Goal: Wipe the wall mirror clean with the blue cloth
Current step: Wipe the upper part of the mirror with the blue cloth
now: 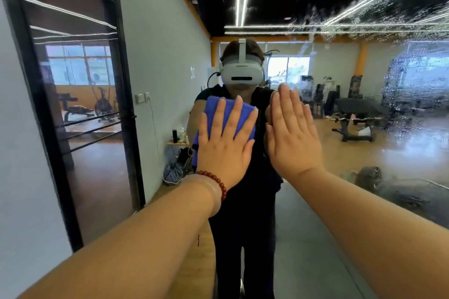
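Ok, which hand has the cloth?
The left hand, with the red bead bracelet, presses the blue cloth flat against the mirror; the right hand rests bare on it.

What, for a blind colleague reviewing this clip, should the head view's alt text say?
The left hand presses the blue cloth flat against the wall mirror, fingers straight; the right hand lies flat on the glass beside it. Droplets cover the mirror's upper and right areas.

I see the blue cloth (pixel 213 104) as soft matt fabric, the wall mirror (pixel 401 116) as glossy glass, droplet-speckled at right, and the bracelet beads (pixel 218 182) polished.
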Demonstrator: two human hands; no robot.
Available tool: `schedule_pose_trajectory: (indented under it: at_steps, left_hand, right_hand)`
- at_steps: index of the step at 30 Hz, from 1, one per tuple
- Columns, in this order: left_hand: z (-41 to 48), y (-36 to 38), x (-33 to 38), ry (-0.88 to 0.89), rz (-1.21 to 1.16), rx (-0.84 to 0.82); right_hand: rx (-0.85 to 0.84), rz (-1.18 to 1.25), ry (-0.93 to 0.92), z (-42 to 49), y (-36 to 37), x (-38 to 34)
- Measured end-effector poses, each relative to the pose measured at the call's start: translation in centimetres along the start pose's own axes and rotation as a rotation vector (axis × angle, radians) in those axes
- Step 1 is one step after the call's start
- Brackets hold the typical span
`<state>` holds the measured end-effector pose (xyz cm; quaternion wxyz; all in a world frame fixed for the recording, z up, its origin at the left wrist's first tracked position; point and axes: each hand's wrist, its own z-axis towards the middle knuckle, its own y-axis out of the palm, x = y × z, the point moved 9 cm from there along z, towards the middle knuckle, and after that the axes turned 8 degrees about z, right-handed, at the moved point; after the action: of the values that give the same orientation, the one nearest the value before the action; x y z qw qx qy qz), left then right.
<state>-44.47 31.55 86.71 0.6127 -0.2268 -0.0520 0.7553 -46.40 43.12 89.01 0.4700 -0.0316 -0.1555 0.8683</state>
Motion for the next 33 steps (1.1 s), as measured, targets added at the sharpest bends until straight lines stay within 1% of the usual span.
schedule_pose_trajectory:
  at_steps: [2, 3, 6, 7, 9, 12, 14, 15, 16, 18, 19, 20, 21, 24, 26, 28, 32, 33]
  left_hand:
    - [0.5, -0.5, -0.8, -0.005, 0.001, -0.003]
    - [1.1, -0.6, -1.7, -0.047, -0.007, -0.014]
    - [2.5, -0.4, -5.6, -0.298, -0.062, -0.053]
    - [2.4, -0.4, -5.9, -0.331, -0.058, -0.051]
    - [0.9, -0.1, -4.9, -0.28, -0.032, -0.034]
    - [-2.9, 1.1, -3.0, -0.095, -0.012, -0.017]
    - [-3.9, 1.3, -3.5, -0.072, -0.02, -0.028]
    - [-3.4, 1.1, -4.1, -0.103, -0.023, -0.025]
    - [-2.6, 0.9, -5.0, -0.173, -0.035, -0.03]
    - [-1.0, 0.5, -7.0, -0.368, -0.085, -0.037]
    - [-0.7, 0.4, -7.6, -0.429, -0.094, -0.03]
    - [-0.6, 0.4, -7.6, -0.435, -0.082, -0.022]
    - [-0.9, 0.6, -7.1, -0.385, -0.06, -0.015]
    - [-4.4, 1.8, -4.0, -0.142, -0.017, -0.007]
    - [-6.9, 2.4, -3.0, -0.085, -0.009, -0.015]
    - [-6.4, 2.2, -3.8, -0.126, -0.049, -0.003]
    - [-2.5, 1.2, -7.3, -0.368, -0.102, -0.028]
    - [-2.4, 1.2, -7.5, -0.391, -0.1, -0.031]
  right_hand:
    - [-0.009, 0.011, -0.025, -0.3, 0.3, -1.0]
    - [-0.013, 0.024, -0.03, -0.4, 0.4, -1.6]
    - [-0.014, 0.065, -0.004, -0.4, 1.2, -3.2]
    - [-0.011, 0.071, 0.011, -0.4, 1.4, -3.6]
    - [-0.011, 0.071, 0.042, -0.4, 2.0, -4.1]
    - [0.0, 0.061, 0.071, -0.5, 2.4, -4.1]
    - [0.021, 0.052, 0.063, -0.5, 2.4, -4.1]
    - [0.029, 0.052, 0.055, -0.6, 2.4, -4.2]
    - [0.034, 0.055, 0.047, -0.6, 2.4, -4.2]
    - [0.04, 0.059, 0.043, -0.6, 2.5, -4.3]
    - [0.044, 0.055, 0.043, -0.6, 2.5, -4.3]
    - [0.047, 0.05, 0.045, -0.7, 2.5, -4.3]
    - [0.05, 0.045, 0.046, -0.7, 2.5, -4.3]
    - [0.068, 0.038, 0.046, -0.7, 2.5, -4.3]
    - [0.069, 0.033, 0.046, -0.8, 2.5, -4.3]
    - [0.072, 0.026, 0.045, -0.8, 2.5, -4.4]
    - [0.077, 0.032, 0.036, -0.8, 2.4, -4.5]
    - [0.073, 0.034, 0.036, -0.9, 2.4, -4.5]
